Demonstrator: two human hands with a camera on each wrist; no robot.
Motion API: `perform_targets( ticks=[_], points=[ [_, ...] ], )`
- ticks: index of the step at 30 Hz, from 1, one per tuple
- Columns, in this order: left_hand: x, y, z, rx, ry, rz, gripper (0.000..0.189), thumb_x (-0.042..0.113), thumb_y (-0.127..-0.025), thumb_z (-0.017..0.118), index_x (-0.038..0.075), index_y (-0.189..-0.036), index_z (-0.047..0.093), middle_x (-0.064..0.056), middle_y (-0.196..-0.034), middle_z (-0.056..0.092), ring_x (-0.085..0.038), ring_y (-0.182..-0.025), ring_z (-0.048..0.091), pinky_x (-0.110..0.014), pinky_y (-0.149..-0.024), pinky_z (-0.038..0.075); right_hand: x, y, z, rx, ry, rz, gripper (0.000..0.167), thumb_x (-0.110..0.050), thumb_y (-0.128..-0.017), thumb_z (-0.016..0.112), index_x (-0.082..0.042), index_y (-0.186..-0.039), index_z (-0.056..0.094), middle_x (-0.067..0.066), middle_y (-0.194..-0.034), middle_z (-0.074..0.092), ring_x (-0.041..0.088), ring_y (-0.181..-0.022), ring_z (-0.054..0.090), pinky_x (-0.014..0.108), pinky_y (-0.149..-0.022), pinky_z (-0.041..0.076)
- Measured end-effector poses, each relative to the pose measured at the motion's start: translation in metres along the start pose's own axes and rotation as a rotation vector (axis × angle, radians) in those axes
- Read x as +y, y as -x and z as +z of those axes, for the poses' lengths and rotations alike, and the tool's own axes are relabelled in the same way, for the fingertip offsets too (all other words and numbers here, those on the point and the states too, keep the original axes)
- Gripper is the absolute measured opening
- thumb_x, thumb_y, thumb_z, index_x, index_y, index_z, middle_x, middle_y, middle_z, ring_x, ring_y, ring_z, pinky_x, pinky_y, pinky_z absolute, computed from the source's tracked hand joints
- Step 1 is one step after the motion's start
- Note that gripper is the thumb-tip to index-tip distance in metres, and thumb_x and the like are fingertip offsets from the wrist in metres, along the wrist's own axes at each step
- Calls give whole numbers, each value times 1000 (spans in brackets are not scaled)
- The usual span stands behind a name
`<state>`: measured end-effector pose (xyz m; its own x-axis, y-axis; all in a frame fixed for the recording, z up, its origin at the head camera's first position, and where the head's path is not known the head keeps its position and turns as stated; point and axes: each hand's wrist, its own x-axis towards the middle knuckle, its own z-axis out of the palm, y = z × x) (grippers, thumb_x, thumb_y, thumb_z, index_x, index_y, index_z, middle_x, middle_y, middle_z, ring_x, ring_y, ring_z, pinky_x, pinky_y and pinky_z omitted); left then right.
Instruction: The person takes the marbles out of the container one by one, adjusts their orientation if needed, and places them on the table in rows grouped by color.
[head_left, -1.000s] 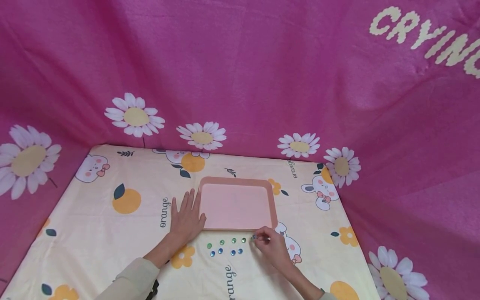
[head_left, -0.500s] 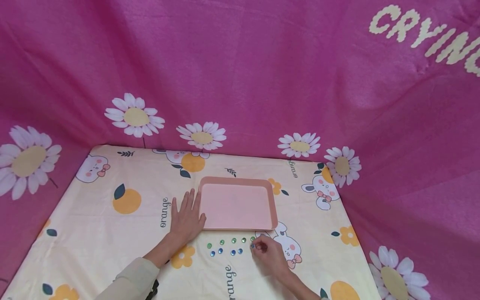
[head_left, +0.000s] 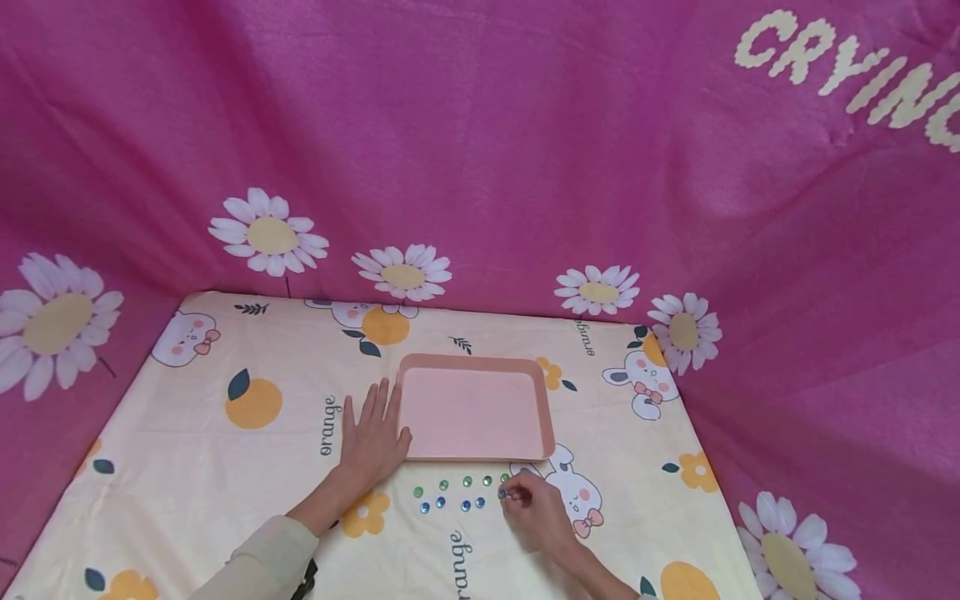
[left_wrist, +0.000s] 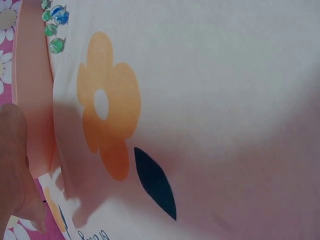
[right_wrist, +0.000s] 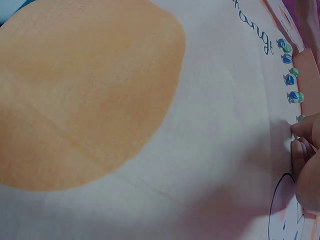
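Below a pink rectangular tray (head_left: 472,362), glass marbles lie in two rows on the cloth. Green marbles (head_left: 468,482) form the row nearer the tray, and blue marbles (head_left: 466,505) the row in front. My right hand (head_left: 538,508) pinches a blue marble (head_left: 503,493) between thumb and finger at the right end of the blue row. My left hand (head_left: 372,442) lies with fingers spread at the tray's left side, thumb at its edge. In the right wrist view, the right hand (right_wrist: 307,160) shows at the edge, and its fingers hide the held marble.
A cream cloth (head_left: 292,483) with printed oranges, flowers and rabbits covers the table. Behind and beside it hangs a magenta curtain (head_left: 480,167) with daisies. Part of the tray's side wall (left_wrist: 35,90) runs along the left wrist view.
My right hand has brought the blue marble from near the tray's edge towards me, then slightly left, uncovering the last green marble. The left hand and tray stay put.
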<state>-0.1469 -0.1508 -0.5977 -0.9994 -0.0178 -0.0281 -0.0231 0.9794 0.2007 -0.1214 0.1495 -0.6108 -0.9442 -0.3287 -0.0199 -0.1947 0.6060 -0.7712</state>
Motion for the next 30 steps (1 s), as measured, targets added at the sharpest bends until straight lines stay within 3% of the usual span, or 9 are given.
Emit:
perform_targets(
  ticks=[9, 30],
  points=[
    [0, 0, 1, 4, 2, -1, 77, 42, -98, 47, 5, -159, 20, -18, -165, 13, -35, -150, 12, -62, -118, -1, 0, -1, 1, -10, 28, 27, 22, 1, -81, 74, -16, -95, 74, -10, -83, 61, 7, -76, 56, 21, -65, 53],
    [-1, 2, -1, 20, 35, 19, 75, 40, -98, 47, 3, -158, 21, -18, -164, 15, -36, -150, 14, -62, -118, -1, 1, -2, 1, -23, 53, -23, 20, -2, -83, 76, -14, -98, 76, -9, -86, 63, 5, -76, 57, 20, -66, 54]
  ],
)
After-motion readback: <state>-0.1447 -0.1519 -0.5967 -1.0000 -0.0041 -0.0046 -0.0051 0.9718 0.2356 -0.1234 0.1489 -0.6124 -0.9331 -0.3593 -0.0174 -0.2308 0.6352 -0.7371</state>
